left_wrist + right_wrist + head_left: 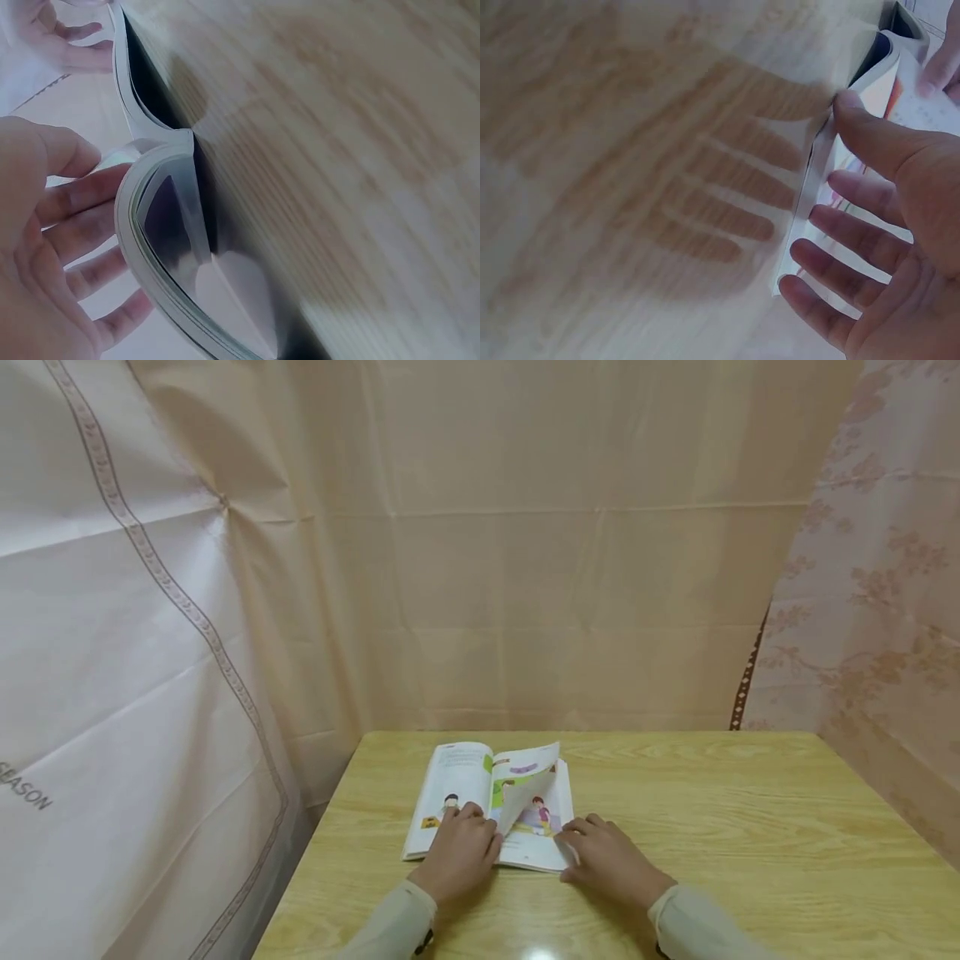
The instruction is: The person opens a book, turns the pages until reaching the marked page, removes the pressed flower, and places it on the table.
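Note:
An open illustrated book [459, 772] lies on the wooden table, with printed text and cartoon figures on its pages. My left hand [461, 852] rests over the lower part of the left side and pinches a lifted page [519, 802] between thumb and forefinger. That page curls up from the right side, its upper corner raised. In the left wrist view, the other fingers of the left hand [60, 240] spread over the book. Along the right edge, my right hand [877, 217] has its fingers extended, the thumb touching the lower corner.
The wood-grain table [712, 810] stretches to the right and in front of the book. Beige cloth [555, 568] hangs behind it, pale cloth [112, 652] at the left and flower-patterned cloth [885, 610] at the right.

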Available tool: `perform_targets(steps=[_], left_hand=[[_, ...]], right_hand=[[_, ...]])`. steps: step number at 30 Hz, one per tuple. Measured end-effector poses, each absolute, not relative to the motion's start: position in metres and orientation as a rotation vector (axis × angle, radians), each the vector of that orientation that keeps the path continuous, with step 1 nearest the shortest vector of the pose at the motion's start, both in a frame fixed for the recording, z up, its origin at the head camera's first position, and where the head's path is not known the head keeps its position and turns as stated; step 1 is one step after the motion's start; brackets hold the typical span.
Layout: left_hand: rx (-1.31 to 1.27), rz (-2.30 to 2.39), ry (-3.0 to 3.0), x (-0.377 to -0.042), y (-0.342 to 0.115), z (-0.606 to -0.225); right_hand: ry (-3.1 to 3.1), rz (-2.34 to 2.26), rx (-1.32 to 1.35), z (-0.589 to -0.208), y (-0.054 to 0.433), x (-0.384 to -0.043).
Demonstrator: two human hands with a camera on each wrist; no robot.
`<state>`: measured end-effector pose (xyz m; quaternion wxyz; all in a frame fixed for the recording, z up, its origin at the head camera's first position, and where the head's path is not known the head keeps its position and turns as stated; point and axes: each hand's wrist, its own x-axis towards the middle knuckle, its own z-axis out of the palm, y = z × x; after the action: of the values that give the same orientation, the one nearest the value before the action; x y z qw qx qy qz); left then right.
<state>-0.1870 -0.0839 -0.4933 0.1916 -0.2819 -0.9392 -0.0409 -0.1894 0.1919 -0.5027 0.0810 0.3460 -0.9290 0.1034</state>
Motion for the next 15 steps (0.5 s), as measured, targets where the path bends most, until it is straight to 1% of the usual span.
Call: perform_targets(steps=[7, 15], left_hand=[[-0.646, -0.197, -2.648, -0.187, -0.093, -0.487], [-0.544, -0.356, -2.358, -0.188, -0.107, -0.467]], right_hand=[[-2.822, 0.346, 1.017, -0.502, 0.189, -0.192], [-2.827, 0.343, 0.969, -0.501, 0.188, -0.193]])
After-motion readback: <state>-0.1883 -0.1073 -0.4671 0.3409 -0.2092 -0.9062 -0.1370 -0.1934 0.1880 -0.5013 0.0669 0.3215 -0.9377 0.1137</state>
